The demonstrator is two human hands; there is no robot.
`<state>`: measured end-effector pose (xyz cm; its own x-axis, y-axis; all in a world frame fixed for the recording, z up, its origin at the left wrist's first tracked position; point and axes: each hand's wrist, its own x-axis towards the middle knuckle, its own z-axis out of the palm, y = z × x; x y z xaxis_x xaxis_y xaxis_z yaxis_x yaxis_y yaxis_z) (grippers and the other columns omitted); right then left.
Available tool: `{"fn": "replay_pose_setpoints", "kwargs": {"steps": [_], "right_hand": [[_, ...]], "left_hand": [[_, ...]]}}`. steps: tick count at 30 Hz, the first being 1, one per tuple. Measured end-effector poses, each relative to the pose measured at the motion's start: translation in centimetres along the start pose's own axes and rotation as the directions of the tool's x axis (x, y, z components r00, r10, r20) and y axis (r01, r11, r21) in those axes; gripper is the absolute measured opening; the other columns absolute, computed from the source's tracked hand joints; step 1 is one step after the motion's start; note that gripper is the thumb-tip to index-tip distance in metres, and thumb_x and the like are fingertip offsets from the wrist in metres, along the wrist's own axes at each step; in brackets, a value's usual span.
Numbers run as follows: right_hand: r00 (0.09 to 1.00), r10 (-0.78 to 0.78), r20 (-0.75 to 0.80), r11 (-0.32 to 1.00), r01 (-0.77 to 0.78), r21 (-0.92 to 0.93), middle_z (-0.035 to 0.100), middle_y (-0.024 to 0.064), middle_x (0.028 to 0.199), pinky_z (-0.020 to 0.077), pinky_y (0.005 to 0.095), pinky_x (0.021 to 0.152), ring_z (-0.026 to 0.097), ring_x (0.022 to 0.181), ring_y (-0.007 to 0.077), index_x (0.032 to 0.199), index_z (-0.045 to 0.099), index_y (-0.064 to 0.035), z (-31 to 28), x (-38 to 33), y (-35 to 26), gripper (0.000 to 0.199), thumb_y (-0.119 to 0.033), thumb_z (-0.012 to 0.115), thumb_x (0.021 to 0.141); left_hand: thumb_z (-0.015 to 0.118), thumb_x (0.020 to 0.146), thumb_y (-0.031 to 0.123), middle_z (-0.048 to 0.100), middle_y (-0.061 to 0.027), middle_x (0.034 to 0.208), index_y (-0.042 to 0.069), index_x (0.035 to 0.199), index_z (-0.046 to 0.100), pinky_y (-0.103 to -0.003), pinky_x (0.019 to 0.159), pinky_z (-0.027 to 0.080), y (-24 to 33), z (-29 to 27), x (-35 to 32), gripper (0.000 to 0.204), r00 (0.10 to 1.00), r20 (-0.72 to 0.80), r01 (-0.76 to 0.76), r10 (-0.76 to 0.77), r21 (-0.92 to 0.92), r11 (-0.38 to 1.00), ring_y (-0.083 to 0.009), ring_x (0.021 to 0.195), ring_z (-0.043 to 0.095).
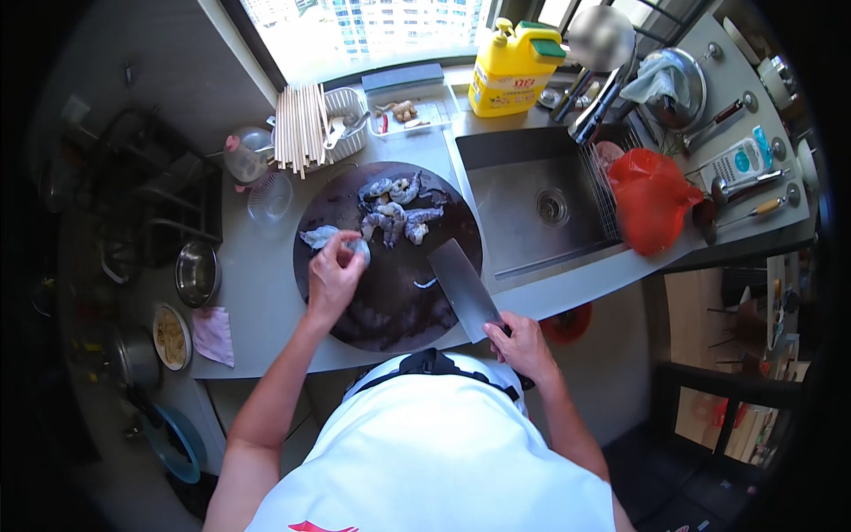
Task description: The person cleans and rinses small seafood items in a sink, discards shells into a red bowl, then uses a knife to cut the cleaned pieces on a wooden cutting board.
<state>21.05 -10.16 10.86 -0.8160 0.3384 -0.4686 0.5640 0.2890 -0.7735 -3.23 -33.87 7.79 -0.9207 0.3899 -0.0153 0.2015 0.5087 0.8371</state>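
A dark round cutting board (390, 315) lies on the counter in front of me. Several raw grey-blue shrimp (390, 222) are heaped on its far half, with another at its left side. My left hand (331, 279) is over the board's left part, fingers pinched on a peeled shrimp (362, 250) that they partly cover. At the right edge of the board, my right hand (525, 346) is closed round the handle of a cleaver (465, 288). Its broad blade slants over the board, and a thin pale strip (426, 285) lies beside it.
To the right is a steel sink (514, 213) with a red plastic bag (651, 199) beside it. A yellow pump jug (514, 71) stands behind. Chopsticks (300, 129) and a white basket (346, 115) are at the far left. A steel bowl (197, 273) and a pink cloth (213, 335) sit at left.
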Motion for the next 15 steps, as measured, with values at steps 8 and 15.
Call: {"fn": "replay_pose_setpoints", "kwargs": {"steps": [8, 15], "right_hand": [[0.991, -0.106, 0.080, 0.991, 0.111, -0.070, 0.062, 0.0233, 0.068, 0.0487, 0.0449, 0.062, 0.062, 0.062, 0.0386, 0.085, 0.062, 0.0050, -0.7, 2.5, 1.6, 0.029, -0.022, 0.064, 0.095], [0.983, -0.161, 0.086, 0.985, 0.165, -0.040, 0.062, 0.0212, 0.069, 0.0490, 0.0437, 0.061, 0.063, 0.063, 0.0358, 0.084, 0.061, 0.0039, -1.2, 2.6, 2.9, 0.024, -0.018, 0.064, 0.095]], "left_hand": [[0.066, 0.095, 0.011, 0.067, -0.0066, 0.074, 0.002, 0.112, 0.062, -0.027, 0.055, 0.059, 2.5, 7.4, -5.4, 0.019, 0.945, 0.171, 0.306, -0.280, -0.154, 0.939, -0.0118, 0.065, 0.069], [0.075, 0.091, 0.011, 0.066, -0.0096, 0.083, 0.003, 0.108, 0.064, -0.031, 0.060, 0.055, 1.5, 5.6, -6.0, 0.021, 0.977, 0.215, -0.022, -0.006, 0.124, 0.992, -0.0162, 0.067, 0.066]]}}
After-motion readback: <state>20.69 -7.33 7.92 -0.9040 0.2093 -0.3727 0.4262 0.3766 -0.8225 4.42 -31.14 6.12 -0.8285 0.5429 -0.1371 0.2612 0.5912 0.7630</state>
